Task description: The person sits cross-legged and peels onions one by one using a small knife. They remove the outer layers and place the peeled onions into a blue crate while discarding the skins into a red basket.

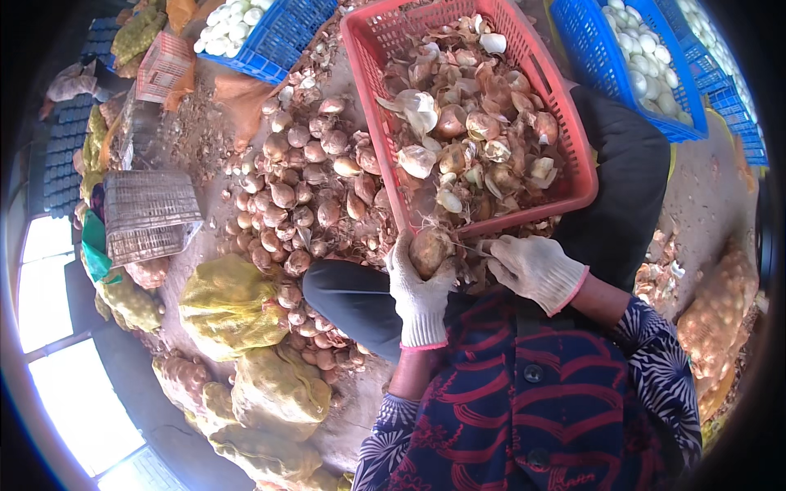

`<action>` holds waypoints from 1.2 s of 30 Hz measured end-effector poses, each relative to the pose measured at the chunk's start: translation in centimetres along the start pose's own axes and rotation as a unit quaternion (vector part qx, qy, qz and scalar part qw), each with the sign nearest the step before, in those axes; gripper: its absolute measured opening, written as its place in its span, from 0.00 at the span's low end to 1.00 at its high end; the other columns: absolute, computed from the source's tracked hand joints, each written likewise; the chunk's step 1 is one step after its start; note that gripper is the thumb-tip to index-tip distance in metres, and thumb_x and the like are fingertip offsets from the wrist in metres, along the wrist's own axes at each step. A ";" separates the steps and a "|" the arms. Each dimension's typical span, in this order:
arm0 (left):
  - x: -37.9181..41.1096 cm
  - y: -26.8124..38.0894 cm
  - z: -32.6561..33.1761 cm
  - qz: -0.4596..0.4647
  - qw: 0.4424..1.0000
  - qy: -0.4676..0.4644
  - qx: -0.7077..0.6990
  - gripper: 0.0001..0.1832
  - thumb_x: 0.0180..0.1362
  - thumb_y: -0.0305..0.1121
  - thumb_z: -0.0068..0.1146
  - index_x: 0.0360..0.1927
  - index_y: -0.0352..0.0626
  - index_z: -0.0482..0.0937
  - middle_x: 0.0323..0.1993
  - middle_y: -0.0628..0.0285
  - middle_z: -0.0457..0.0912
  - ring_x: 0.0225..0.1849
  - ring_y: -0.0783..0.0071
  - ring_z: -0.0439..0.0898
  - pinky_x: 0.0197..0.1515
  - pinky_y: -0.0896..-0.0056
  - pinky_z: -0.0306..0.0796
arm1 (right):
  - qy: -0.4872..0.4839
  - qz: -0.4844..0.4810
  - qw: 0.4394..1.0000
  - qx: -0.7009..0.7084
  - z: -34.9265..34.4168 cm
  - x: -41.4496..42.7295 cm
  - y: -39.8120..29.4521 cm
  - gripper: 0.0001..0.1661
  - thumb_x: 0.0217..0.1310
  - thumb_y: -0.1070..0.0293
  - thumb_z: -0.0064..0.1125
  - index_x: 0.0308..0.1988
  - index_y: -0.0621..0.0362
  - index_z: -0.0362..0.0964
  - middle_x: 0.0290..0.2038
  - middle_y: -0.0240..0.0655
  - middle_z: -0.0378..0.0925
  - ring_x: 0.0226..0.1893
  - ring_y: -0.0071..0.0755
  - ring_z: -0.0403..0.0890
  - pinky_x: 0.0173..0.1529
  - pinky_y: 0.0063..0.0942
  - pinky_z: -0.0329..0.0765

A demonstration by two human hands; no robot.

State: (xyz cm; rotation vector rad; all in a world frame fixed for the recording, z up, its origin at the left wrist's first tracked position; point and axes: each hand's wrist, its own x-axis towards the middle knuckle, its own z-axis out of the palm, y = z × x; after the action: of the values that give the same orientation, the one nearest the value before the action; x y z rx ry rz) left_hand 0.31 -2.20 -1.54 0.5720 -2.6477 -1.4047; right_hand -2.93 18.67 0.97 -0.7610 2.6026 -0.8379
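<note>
My left hand (422, 288), in a white knit glove with a pink cuff, grips an unpeeled onion (430, 253) with its root end toward my right hand. My right hand (534, 267), gloved alike, has its fingers closed on what looks like a thin knife (471, 249); its handle is hidden in the glove. The blade's tip is close to the onion's roots. Just beyond both hands a red plastic crate (528, 224) leans across my leg, holding onion skins (424, 80) and cut onion pieces. To its left a heap of unpeeled onions (288, 196) covers the floor.
Blue crates of peeled white onions (651, 67) stand at upper right, another blue crate (276, 43) at upper left. Yellow mesh sacks (230, 307) and a grey basket (150, 212) lie left. An orange mesh sack (718, 319) lies right. Another person (72, 83) is far left.
</note>
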 end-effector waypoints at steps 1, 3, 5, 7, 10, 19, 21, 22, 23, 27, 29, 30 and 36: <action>0.0 0.0 0.1 0.003 1.000 0.002 0.001 0.43 0.38 0.32 0.75 0.63 0.38 0.70 0.54 0.49 0.74 0.55 0.53 0.77 0.60 0.58 0.72 | -0.014 0.005 1.000 0.000 -0.2 0.1 -0.1 0.17 0.65 0.61 0.53 0.50 0.55 0.73 0.33 0.38 0.79 0.28 0.47 0.83 0.29 0.41 0.80; 0.0 -0.1 0.1 0.009 1.000 0.000 0.008 0.44 0.38 0.31 0.74 0.63 0.38 0.70 0.55 0.49 0.74 0.56 0.54 0.77 0.60 0.59 0.72 | -0.031 0.006 0.999 -0.024 -0.2 0.2 -0.1 0.17 0.64 0.62 0.54 0.49 0.57 0.72 0.32 0.38 0.79 0.28 0.46 0.83 0.29 0.41 0.80; 0.1 -0.1 0.0 0.016 1.000 -0.006 0.019 0.44 0.39 0.31 0.74 0.65 0.38 0.69 0.57 0.49 0.74 0.57 0.56 0.78 0.62 0.61 0.72 | -0.046 -0.004 0.998 -0.046 -0.1 0.6 -0.1 0.17 0.63 0.62 0.55 0.48 0.58 0.71 0.32 0.38 0.79 0.27 0.46 0.83 0.28 0.41 0.80; 0.1 0.5 -0.1 0.026 0.999 -0.012 0.031 0.45 0.39 0.32 0.75 0.65 0.38 0.69 0.57 0.49 0.73 0.57 0.55 0.77 0.62 0.61 0.71 | -0.060 -0.025 0.996 -0.068 0.1 1.4 0.0 0.16 0.61 0.62 0.56 0.47 0.58 0.70 0.32 0.38 0.79 0.26 0.46 0.84 0.26 0.42 0.80; -0.1 0.6 0.2 0.041 0.999 -0.005 0.033 0.45 0.40 0.33 0.76 0.65 0.38 0.68 0.58 0.48 0.72 0.58 0.54 0.76 0.63 0.60 0.70 | -0.072 -0.005 0.991 -0.117 1.0 2.6 -0.3 0.17 0.58 0.63 0.59 0.45 0.59 0.69 0.32 0.39 0.79 0.26 0.45 0.84 0.24 0.43 0.80; -0.7 -0.7 0.7 0.089 0.995 0.026 0.028 0.46 0.41 0.35 0.77 0.64 0.38 0.66 0.58 0.47 0.71 0.57 0.48 0.75 0.59 0.55 0.72 | -0.084 0.042 0.983 -0.155 1.8 5.8 -2.5 0.10 0.60 0.67 0.54 0.40 0.62 0.72 0.28 0.45 0.81 0.25 0.48 0.86 0.23 0.42 0.81; -0.1 -1.4 0.4 0.105 0.994 0.012 -0.022 0.45 0.41 0.36 0.77 0.64 0.37 0.67 0.56 0.46 0.73 0.56 0.51 0.76 0.59 0.56 0.73 | -0.053 0.027 0.985 -0.162 1.8 5.1 -2.3 0.10 0.60 0.67 0.53 0.40 0.62 0.72 0.29 0.45 0.82 0.26 0.48 0.86 0.23 0.42 0.81; 0.3 -1.1 0.0 0.010 0.997 -0.010 -0.071 0.44 0.41 0.35 0.76 0.63 0.35 0.68 0.53 0.47 0.77 0.54 0.57 0.78 0.58 0.59 0.73 | -0.075 0.055 0.982 -0.163 1.2 4.7 -2.7 0.11 0.61 0.67 0.51 0.42 0.61 0.72 0.30 0.44 0.82 0.27 0.49 0.87 0.24 0.45 0.81; 0.8 -2.0 -0.1 -0.009 0.991 -0.029 -0.127 0.43 0.42 0.34 0.76 0.63 0.35 0.69 0.53 0.51 0.79 0.52 0.62 0.80 0.58 0.62 0.74 | -0.085 0.069 0.980 -0.165 0.8 4.5 -2.8 0.11 0.62 0.67 0.51 0.42 0.61 0.72 0.30 0.45 0.82 0.28 0.50 0.87 0.25 0.47 0.81; 0.1 -0.2 -0.6 -0.091 0.905 -0.142 -0.392 0.46 0.44 0.33 0.78 0.65 0.31 0.64 0.55 0.52 0.78 0.53 0.64 0.80 0.59 0.62 0.74 | -0.146 0.162 0.967 -0.130 0.0 4.9 -1.9 0.14 0.63 0.67 0.49 0.48 0.59 0.71 0.32 0.49 0.83 0.34 0.56 0.87 0.35 0.53 0.82; -1.5 2.6 -1.3 -0.068 0.892 -0.172 -0.412 0.48 0.43 0.28 0.78 0.66 0.30 0.63 0.57 0.51 0.76 0.58 0.62 0.78 0.62 0.59 0.74 | -0.094 0.172 0.977 -0.082 -1.4 5.8 -1.6 0.14 0.63 0.66 0.51 0.46 0.60 0.71 0.33 0.51 0.83 0.38 0.59 0.85 0.41 0.52 0.80; -1.5 3.3 -1.2 -0.034 0.882 -0.167 -0.439 0.48 0.42 0.26 0.78 0.67 0.31 0.62 0.59 0.50 0.75 0.59 0.61 0.77 0.62 0.58 0.74 | -0.051 0.186 0.981 -0.024 -2.4 5.8 -1.3 0.13 0.64 0.66 0.51 0.44 0.62 0.72 0.35 0.54 0.82 0.41 0.61 0.84 0.45 0.52 0.78; -0.9 5.3 -0.7 0.023 0.844 -0.124 -0.522 0.54 0.41 0.26 0.79 0.72 0.36 0.57 0.64 0.47 0.70 0.63 0.57 0.75 0.62 0.55 0.74 | -0.015 0.232 0.788 0.570 -5.3 2.0 -1.6 0.35 0.67 0.43 0.58 0.62 0.57 0.67 0.29 0.26 0.76 0.19 0.13 0.70 0.20 0.17 0.65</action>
State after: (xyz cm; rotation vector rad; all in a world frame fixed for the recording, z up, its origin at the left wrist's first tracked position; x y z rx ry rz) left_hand -0.14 0.26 3.25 0.1774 -1.5365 -2.6449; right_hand -6.24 18.78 5.91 0.2154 1.5705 -1.8318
